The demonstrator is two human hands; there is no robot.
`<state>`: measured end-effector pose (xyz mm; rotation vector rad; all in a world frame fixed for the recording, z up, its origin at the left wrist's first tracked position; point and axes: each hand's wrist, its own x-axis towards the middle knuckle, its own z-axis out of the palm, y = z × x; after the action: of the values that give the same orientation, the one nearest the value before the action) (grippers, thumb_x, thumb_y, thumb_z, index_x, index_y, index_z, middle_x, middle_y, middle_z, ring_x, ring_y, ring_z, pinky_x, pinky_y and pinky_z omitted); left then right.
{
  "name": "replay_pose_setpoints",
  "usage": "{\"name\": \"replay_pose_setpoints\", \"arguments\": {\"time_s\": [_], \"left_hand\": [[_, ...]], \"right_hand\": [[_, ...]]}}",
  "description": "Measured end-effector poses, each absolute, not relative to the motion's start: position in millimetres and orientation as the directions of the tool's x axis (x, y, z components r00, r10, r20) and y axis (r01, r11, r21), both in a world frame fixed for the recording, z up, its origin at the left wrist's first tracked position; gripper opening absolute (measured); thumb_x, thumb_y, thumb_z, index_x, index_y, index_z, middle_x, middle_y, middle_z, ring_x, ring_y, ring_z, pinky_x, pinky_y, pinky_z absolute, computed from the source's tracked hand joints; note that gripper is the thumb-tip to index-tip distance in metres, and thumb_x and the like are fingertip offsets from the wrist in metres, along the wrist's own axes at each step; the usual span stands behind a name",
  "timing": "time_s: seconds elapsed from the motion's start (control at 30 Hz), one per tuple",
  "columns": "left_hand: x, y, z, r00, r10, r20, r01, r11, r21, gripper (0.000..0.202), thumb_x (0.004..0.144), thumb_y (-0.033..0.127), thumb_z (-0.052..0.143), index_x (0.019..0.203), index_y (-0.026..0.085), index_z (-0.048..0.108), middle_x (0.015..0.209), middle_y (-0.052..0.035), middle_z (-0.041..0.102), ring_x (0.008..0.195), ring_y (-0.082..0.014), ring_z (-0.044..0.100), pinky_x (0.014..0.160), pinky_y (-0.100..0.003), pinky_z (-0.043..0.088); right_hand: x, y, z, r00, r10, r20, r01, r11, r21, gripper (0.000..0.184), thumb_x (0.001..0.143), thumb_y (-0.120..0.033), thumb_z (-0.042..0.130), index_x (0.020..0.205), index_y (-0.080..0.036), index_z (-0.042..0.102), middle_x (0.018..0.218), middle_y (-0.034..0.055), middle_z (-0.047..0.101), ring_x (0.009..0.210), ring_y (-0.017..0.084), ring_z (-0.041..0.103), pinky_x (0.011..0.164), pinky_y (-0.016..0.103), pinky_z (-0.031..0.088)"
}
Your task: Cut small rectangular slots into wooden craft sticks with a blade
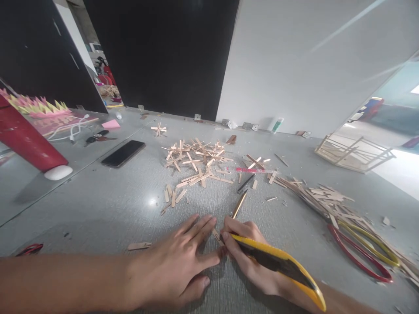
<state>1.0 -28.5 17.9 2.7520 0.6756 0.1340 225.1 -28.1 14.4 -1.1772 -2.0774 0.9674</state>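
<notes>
"One stick [216, 235] at the centre of your clock; what has it?"

"Your left hand [178, 257] lies palm down, fingers spread apart, and the stick shows between them. How firmly you pin it, I can't tell."

"And your right hand [250, 269]?"

"Clamped round a yellow tool [278, 261], whose handle runs back toward four o'clock. Your fingertips there come close to the stick. A gold, pointed thing [239, 204] juts out toward one; whether you grip that too, I can't tell."

"What's ahead of you?"

"Stick stars [212, 158] cluster on the counter [131, 205], just left of twelve. Your glue [277, 125] stands farther off, at one."

"And to your sides?"

"Loose sticks [330, 200] are heaped near two, with red and yellow handles [386, 278] beside them at three. Your phone [123, 154] lies between ten and eleven, a red cylinder [31, 135] farther out at ten, and a spare stick [138, 246] at nine."
</notes>
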Motion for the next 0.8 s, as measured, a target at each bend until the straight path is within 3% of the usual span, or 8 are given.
{"name": "replay_pose_setpoints", "arguments": {"time_s": [0.23, 0.57, 0.8], "left_hand": [[0.1, -27.3, 22.6, 0.898, 0.439, -0.009, 0.423, -0.859, 0.288, 0.078, 0.087, 0.023, 0.063, 0.158, 0.024, 0.029, 0.168, -0.0161, 0.018, 0.151, -0.042, 0.022, 0.122, -0.062, 0.024], [-1.3, -28.3, 23.3, 0.903, 0.43, 0.014, 0.412, -0.873, 0.26, 0.071, 0.089, 0.024, 0.062, 0.155, 0.021, 0.035, 0.168, -0.0151, 0.019, 0.152, -0.0402, 0.022, 0.123, -0.056, 0.027], [-0.5, -27.4, 23.4, 0.901, 0.432, 0.041, 0.405, -0.872, 0.276, 0.068, 0.089, 0.023, 0.061, 0.153, 0.02, 0.038, 0.168, -0.0147, 0.021, 0.152, -0.0397, 0.021, 0.124, -0.056, 0.025]], "right_hand": [[228.3, -30.2, 15.7, -0.451, 0.885, 0.117, 0.548, 0.377, -0.747, 0.034, 0.106, -0.039, 0.034, 0.075, -0.025, 0.039, 0.063, -0.0023, 0.054, 0.054, 0.014, 0.049, 0.053, 0.028, 0.037], [229.3, -27.4, 13.8, -0.41, 0.907, 0.095, 0.565, 0.335, -0.754, 0.036, 0.105, -0.044, 0.038, 0.075, -0.025, 0.041, 0.061, -0.0033, 0.057, 0.06, 0.015, 0.053, 0.064, 0.03, 0.043], [227.4, -26.7, 12.4, -0.42, 0.9, 0.117, 0.558, 0.357, -0.749, 0.036, 0.106, -0.044, 0.038, 0.076, -0.024, 0.043, 0.063, -0.0032, 0.057, 0.06, 0.014, 0.055, 0.06, 0.028, 0.042]]}}
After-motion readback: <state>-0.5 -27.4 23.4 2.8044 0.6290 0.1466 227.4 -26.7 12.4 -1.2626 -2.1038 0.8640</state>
